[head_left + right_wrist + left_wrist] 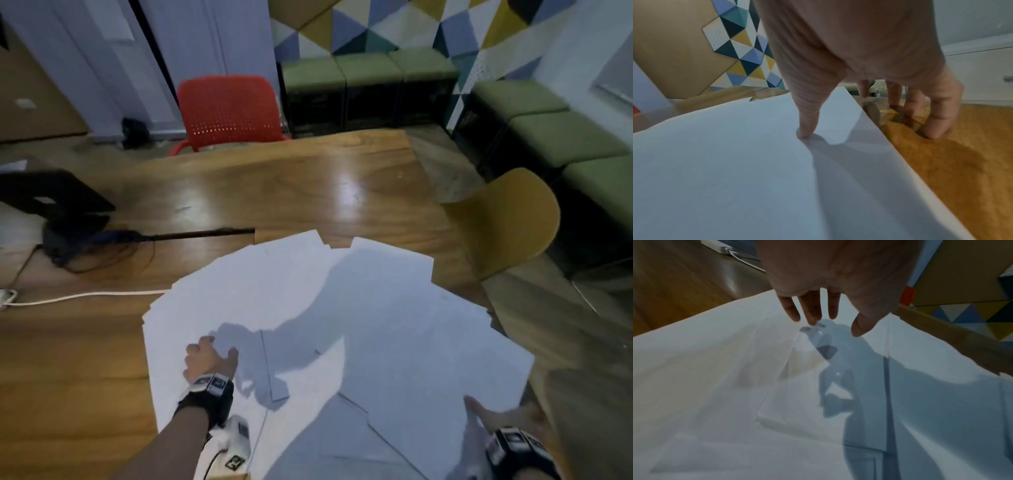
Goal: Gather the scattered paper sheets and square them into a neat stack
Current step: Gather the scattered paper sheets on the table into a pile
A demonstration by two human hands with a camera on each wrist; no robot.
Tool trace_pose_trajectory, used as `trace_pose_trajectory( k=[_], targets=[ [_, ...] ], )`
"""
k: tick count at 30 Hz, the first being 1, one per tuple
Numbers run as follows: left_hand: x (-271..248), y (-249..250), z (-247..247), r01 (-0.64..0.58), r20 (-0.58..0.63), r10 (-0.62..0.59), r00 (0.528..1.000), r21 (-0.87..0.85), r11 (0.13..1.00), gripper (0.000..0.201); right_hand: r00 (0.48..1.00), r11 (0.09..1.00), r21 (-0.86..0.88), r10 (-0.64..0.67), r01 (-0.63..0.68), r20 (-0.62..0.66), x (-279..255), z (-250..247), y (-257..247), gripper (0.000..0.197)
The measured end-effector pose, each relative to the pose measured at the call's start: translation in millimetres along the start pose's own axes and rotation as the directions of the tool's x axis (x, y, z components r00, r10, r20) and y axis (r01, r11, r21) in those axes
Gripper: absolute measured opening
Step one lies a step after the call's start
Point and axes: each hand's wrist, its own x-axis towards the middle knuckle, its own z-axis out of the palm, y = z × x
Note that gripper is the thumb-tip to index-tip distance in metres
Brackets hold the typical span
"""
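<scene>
Right hand [869,65] thumb on white sheets [342,308], fanned, overlapping.

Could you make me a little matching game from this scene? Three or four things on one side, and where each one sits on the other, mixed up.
Things:
1. red chair
2. yellow chair
3. left hand
4. white cable

Places:
A. at the table's right side
B. on the table, left of the paper sheets
C. resting on the sheets
D. at the table's far edge

Pairs: 1-D, 2-A, 3-C, 4-B
</scene>
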Motion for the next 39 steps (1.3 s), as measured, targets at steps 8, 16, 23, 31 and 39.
trace_pose_trajectory(
  k=[8,16,23,31,39],
  targets=[
    [42.8,-29.5,-18.1,0.479,-0.104,-0.505,0.857,-0.204,0.854,0.109,0.998,0.995,-0.098,-0.004,-0.002,-0.068,-13.8,27.3,-41.8,0.120],
    [51.7,-29.9,-25.3,0.498,-0.042,-0.501,0.865,-0.061,0.865,0.124,0.994,0.985,-0.170,-0.009,-0.009,-0.106,-24.6,55.8,-79.1,0.104],
    [37.6,-13.1,-19.1,0.326,0.130,-0.302,0.944,-0.244,0.913,0.111,0.998,0.986,-0.157,-0.059,0.063,0.028,-12.2,60.5,-78.2,0.106],
    [31.6,8.0,-16.3,0.230,0.227,-0.181,0.957,-0.210,0.950,0.062,0.915,0.932,0.321,-0.271,0.170,0.300,-9.2,39.9,-64.5,0.024],
    [7.3,33.3,13.1,0.084,0.381,-0.015,0.925,-0.165,0.983,0.042,0.888,0.916,0.363,-0.303,0.172,0.345,-3.5,35.8,-52.9,0.043]
  ],
)
